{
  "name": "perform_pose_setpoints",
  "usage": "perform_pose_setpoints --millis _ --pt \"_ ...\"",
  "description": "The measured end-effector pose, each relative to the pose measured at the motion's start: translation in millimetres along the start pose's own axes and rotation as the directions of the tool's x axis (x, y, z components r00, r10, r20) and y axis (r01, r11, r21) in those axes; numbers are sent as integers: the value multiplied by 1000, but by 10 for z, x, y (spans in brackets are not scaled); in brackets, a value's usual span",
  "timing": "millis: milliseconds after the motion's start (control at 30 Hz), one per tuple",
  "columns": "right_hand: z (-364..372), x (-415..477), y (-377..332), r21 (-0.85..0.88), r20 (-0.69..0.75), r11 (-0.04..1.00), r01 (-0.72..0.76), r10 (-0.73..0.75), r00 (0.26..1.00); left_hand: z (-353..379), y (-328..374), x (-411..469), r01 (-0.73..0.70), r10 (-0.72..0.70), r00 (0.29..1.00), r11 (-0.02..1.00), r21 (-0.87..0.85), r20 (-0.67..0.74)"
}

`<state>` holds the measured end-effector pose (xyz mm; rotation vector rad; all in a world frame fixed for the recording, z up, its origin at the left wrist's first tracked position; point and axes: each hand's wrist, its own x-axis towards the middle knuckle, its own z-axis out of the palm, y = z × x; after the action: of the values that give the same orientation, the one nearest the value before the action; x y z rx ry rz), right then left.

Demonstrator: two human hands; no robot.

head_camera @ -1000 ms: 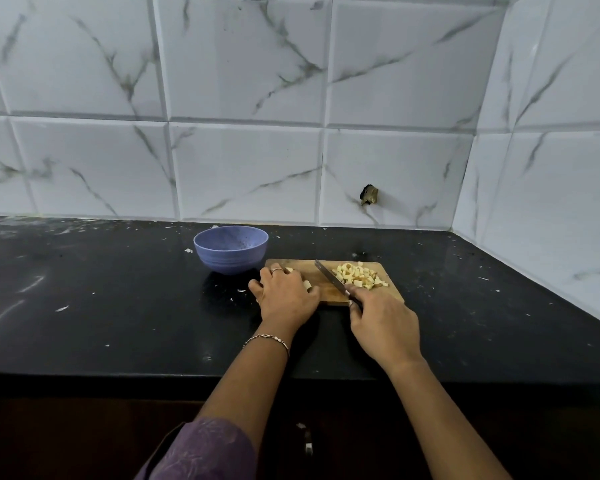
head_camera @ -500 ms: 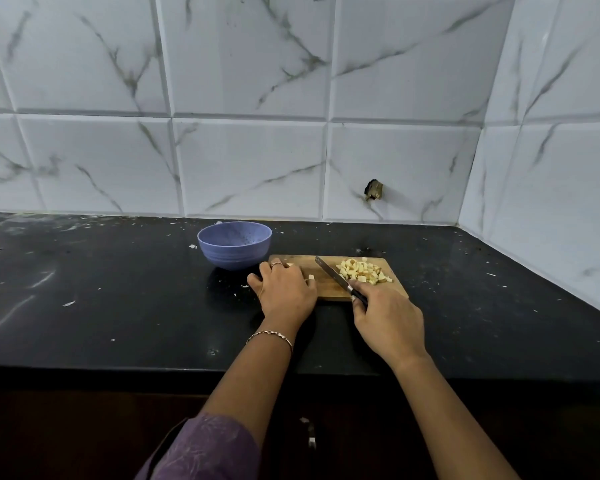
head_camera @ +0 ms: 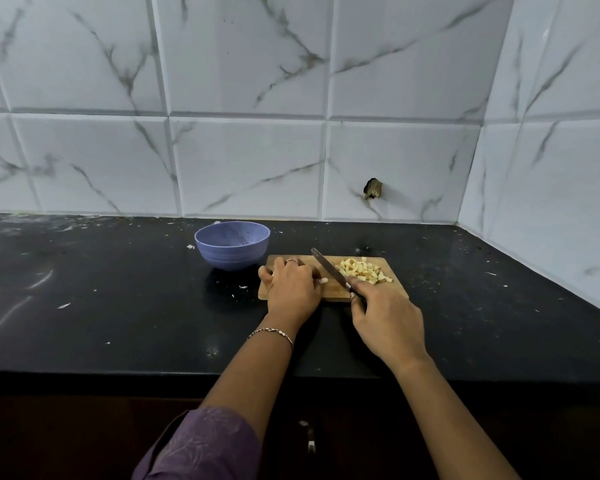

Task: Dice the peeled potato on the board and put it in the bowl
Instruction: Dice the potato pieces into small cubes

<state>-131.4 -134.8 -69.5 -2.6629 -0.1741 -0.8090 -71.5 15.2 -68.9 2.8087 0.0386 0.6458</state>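
A small wooden cutting board (head_camera: 392,284) lies on the black counter. A pile of pale diced potato (head_camera: 361,271) sits on its right half. My left hand (head_camera: 291,287) covers the board's left part, fingers curled over a piece of potato; only a pale tip (head_camera: 323,280) shows by the fingers. My right hand (head_camera: 385,318) grips the handle of a knife (head_camera: 328,268), whose blade slants across the board between my left hand and the dice pile. A blue bowl (head_camera: 232,244) stands just left of the board; no potato shows inside it.
The black counter (head_camera: 118,299) carries scattered white scraps. Marble-look tiled walls rise behind and on the right, forming a corner. A dark hole (head_camera: 373,188) marks the back wall. The counter's front edge runs below my forearms.
The view shifted slightly. Both hands and the knife stay in nearly the same place on the board; the dice pile looks unchanged.
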Motion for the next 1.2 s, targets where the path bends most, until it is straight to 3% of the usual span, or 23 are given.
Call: perform_pose_setpoints --millis 233,533,733,1067,1200 --pt "-35 -38 -25 3 24 999 41 -41 999 23 -4 43 -13 10 999 998 -59 -41" --pt "-41 -37 -36 19 53 998 52 -53 997 -43 -8 -19 120 -119 991 993 17 -54" --pt "10 -29 -71 -103 59 986 128 -122 991 -42 -16 -26 134 -134 989 991 -6 -62" --pt "74 -48 -52 -117 -8 993 14 -15 1000 -21 10 6 68 -69 997 997 -26 -41" --pt "24 -66 -75 -62 -26 997 53 -55 998 -18 17 24 35 -35 999 999 -10 -30"
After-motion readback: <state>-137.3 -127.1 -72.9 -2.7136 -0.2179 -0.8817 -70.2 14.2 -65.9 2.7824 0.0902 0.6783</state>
